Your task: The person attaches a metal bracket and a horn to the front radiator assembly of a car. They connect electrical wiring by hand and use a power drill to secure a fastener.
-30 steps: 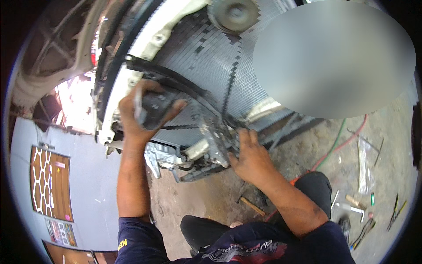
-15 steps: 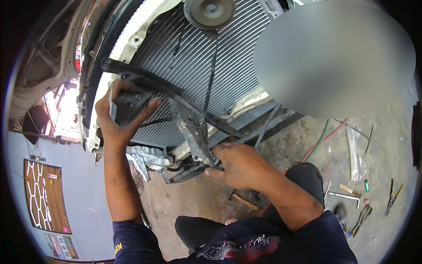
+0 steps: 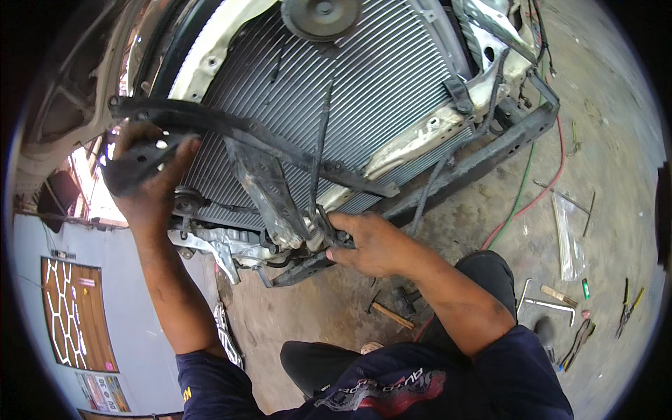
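Hammer (image 3: pixel 393 316), on the floor, near; right hand (image 3: pixel 371 241), curled nearly closed, apparently on the near end of a dark metal frame (image 3: pixel 262 175); frame, held up and tilted before the finned radiator (image 3: pixel 378 105); left hand (image 3: pixel 147 178), left, half-open, clasping the frame's end plate between thumb and fingers; good handling, as judged, asks that both hands carry evenly and spare the fins; round horn (image 3: pixel 322 17), far, cut off above; right fingertips hidden; whether frame touches radiator, one cannot tell.
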A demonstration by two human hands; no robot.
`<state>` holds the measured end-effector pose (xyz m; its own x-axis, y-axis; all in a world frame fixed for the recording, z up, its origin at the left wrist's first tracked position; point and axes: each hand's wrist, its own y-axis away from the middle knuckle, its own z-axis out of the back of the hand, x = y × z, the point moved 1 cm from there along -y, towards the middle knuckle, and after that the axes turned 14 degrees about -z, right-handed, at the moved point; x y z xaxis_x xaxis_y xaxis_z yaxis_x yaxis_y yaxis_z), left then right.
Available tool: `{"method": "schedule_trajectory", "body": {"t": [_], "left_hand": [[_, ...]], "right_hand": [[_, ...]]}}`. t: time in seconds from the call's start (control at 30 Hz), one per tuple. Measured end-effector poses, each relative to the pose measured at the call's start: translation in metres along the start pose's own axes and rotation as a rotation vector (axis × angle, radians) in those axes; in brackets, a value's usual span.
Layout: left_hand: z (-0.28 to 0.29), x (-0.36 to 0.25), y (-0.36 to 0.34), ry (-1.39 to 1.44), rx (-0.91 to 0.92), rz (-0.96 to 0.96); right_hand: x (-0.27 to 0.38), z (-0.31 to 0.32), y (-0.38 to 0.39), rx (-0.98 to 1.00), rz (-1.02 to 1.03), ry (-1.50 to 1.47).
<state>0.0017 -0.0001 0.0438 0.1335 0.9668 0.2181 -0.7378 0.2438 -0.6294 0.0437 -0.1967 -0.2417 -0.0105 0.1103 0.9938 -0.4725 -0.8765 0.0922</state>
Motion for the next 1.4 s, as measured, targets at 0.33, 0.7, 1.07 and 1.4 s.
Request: {"method": "schedule_trajectory", "body": {"t": [0.33,0.7,1.07,1.4], "left_hand": [[0.01,0.017,-0.03,0.13,-0.064,-0.061],[0.109,0.045,-0.042,-0.144,-0.204,-0.108],[0.175,0.062,-0.009,-0.643,-0.104,-0.282],[0.145,0.068,-0.004,-0.228,-0.187,-0.114]], "right_hand": [[0.081,0.024,0.049,0.318,0.271,-0.132],[0.097,-0.002,0.014,0.154,0.316,-0.692],[0.096,-0.016,0.0,0.21,0.279,-0.769],[0.119,0.017,-0.005,-0.29,0.28,-0.968]]}}
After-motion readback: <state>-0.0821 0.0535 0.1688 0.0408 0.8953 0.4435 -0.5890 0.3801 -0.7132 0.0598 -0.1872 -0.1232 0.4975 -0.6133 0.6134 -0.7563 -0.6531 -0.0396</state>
